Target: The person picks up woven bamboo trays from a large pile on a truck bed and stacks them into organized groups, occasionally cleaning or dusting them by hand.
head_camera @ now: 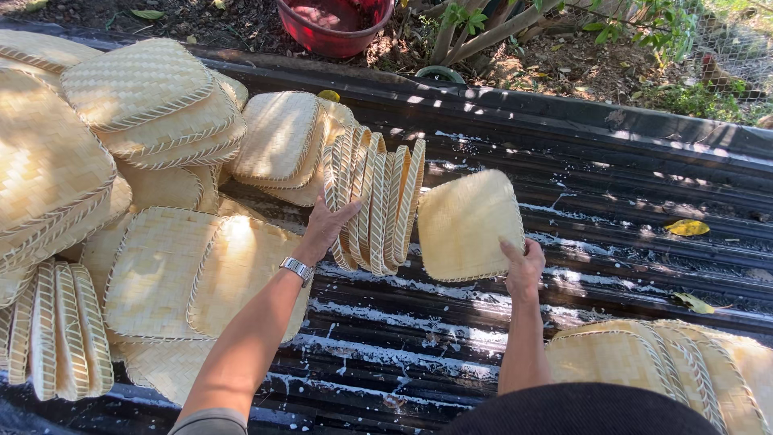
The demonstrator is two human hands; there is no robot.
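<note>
- Fingers [342, 216] of my left hand [324, 229] were spread flat against the near face of an upright row of woven trays [377, 201], bracing it on edge; they pressed it, not wrapped around it.
- Right-hand fingers [513, 251] were clenched on the lower right corner of a single woven tray [467, 225], thumb on the near face, so my right hand [525, 270] held it tilted up just to the right of the upright row.
- I could not tell whether the single tray touched the row.
- I saw a metal watch [297, 268] on my left wrist.
- Both sat over a dark corrugated sheet [612, 209] streaked with white, which carried everything.
- Left of the row, heaps of the same trays [137, 105] lay overlapping; two flat ones [193, 274] lay under my left forearm.
- More trays [676, 362] were stacked at the lower right, beside my right arm.
- Beyond the sheet, a red tub [334, 24] stood on bare soil near shrub stems.
- A yellow leaf [687, 228] lay on the sheet, well apart to the right.
</note>
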